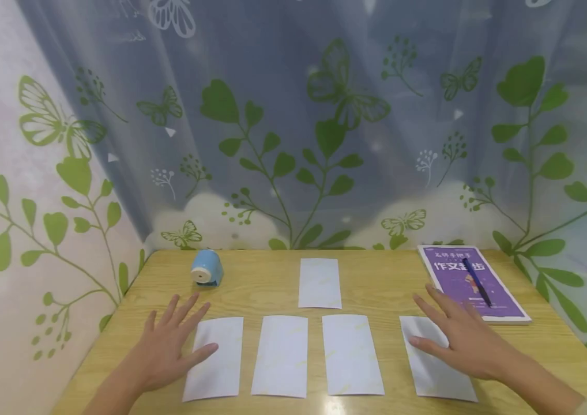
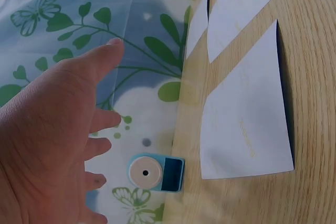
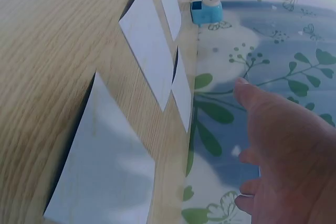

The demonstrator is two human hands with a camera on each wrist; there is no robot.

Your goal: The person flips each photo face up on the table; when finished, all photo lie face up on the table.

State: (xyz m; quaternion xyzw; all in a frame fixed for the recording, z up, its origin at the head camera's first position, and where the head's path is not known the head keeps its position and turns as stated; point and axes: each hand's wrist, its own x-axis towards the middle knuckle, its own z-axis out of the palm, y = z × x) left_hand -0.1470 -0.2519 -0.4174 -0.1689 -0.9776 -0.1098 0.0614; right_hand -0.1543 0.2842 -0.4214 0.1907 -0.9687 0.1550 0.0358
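Observation:
My left hand hovers with spread fingers over the outer edge of the leftmost white paper card. On the other side my right hand is likewise spread, above the rightmost white card. Neither hand holds anything. Two more white cards, one left of centre and one right of centre, lie between them in the same row. A single card lies behind the row. In the wrist views the cards' edges curl slightly off the table.
A blue pencil sharpener with a pale round front stands at the back left. At the back right lies a purple book with a dark pen on it. A leaf-and-butterfly curtain hangs behind the wooden table.

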